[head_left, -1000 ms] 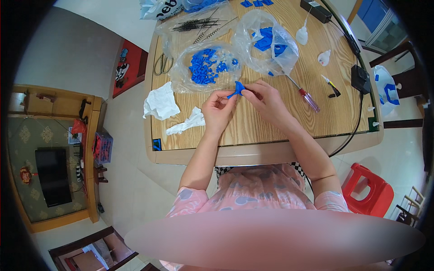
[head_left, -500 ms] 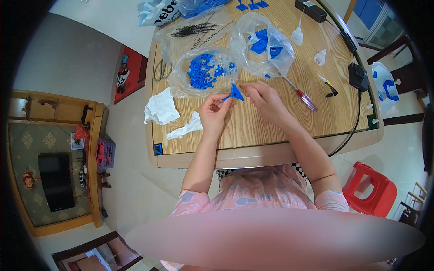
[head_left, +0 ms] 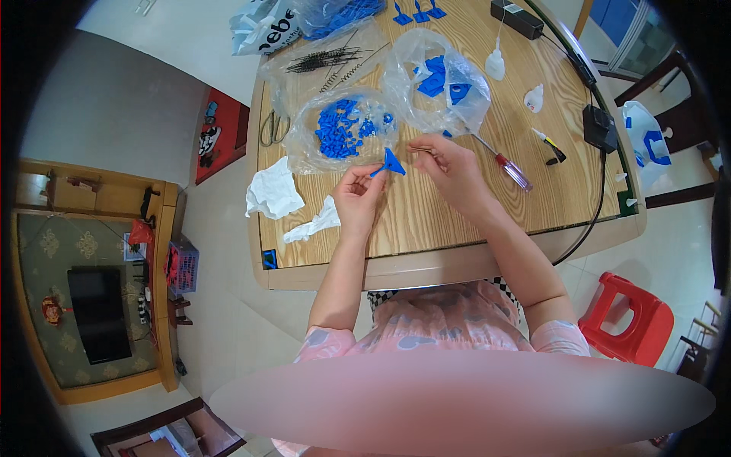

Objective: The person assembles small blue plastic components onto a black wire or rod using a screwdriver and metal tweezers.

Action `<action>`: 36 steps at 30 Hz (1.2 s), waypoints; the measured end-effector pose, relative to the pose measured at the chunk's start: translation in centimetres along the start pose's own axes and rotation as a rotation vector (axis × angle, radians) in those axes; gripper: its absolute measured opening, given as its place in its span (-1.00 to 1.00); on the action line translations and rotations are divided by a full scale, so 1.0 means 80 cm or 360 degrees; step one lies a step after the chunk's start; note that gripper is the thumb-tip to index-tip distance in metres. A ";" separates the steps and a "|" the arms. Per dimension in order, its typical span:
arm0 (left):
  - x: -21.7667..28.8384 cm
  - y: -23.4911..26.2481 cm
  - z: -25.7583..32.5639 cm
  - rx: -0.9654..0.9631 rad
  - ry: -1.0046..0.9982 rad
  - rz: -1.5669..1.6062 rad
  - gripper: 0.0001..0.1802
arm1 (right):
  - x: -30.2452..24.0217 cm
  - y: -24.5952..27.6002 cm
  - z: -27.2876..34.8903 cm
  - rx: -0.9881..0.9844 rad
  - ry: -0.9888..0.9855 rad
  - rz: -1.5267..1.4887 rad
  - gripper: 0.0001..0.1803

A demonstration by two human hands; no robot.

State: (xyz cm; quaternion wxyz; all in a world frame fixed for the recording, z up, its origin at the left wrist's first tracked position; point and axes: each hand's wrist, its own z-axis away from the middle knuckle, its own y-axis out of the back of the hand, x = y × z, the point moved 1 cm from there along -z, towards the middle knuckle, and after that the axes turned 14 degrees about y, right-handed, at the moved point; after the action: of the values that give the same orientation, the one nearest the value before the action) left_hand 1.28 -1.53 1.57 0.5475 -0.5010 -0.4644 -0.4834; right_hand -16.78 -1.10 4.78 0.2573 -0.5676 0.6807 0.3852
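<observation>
Between the thumb and fingers of my left hand (head_left: 359, 196) is a small blue plastic piece (head_left: 393, 162), flared to a triangle at its far end. A short gap to the right, my right hand (head_left: 455, 177) has thumb and index finger pinched together; something thin may be between them, too small to make out. Just beyond the left hand lies an open clear bag of small blue parts (head_left: 335, 131). Farther right, another clear bag (head_left: 472, 107) holds larger blue pieces (head_left: 432, 78). A screwdriver (head_left: 513, 172) with a clear and red handle rests beside my right hand.
White tissues (head_left: 274, 190) and scissors (head_left: 268, 129) lie at the left. Dark springs (head_left: 324, 59) sit farther back on plastic. Several blue pieces stand at the far edge. Glue bottles (head_left: 534, 98), a small tube (head_left: 548, 143) and a power adapter (head_left: 600, 129) with cable occupy the right.
The blue piece has tilted and dropped slightly nearer in my left hand. My right hand has shifted a little to the right, its fingertips more closely pinched. The whole view has moved slightly.
</observation>
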 end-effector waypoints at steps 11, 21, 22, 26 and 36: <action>0.002 -0.002 0.003 0.0056 0.0031 -0.0099 -0.86 | -0.004 0.007 0.000 -0.0063 0.0178 0.0258 -0.85; 0.002 0.000 0.004 0.0026 -0.0010 -0.0123 -0.90 | -0.005 0.005 0.000 0.0019 -0.0189 -0.0126 -0.82; 0.002 0.000 0.004 0.0024 -0.0011 -0.0122 -0.90 | -0.003 0.007 0.000 0.0042 0.0045 0.0056 -0.83; 0.002 -0.002 0.004 0.0048 -0.0014 -0.0166 -0.89 | -0.013 0.010 -0.001 0.0036 0.0343 0.0340 -0.90; -0.007 -0.004 0.005 0.0062 -0.0040 -0.0183 -0.86 | -0.016 0.000 0.004 -0.0137 0.0200 0.0182 -0.91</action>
State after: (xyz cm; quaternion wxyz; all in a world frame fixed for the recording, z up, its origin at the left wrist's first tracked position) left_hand 0.85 -1.15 1.08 0.5226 -0.4687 -0.5086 -0.4986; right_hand -16.50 -0.13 5.62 0.1670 -0.5614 0.7096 0.3916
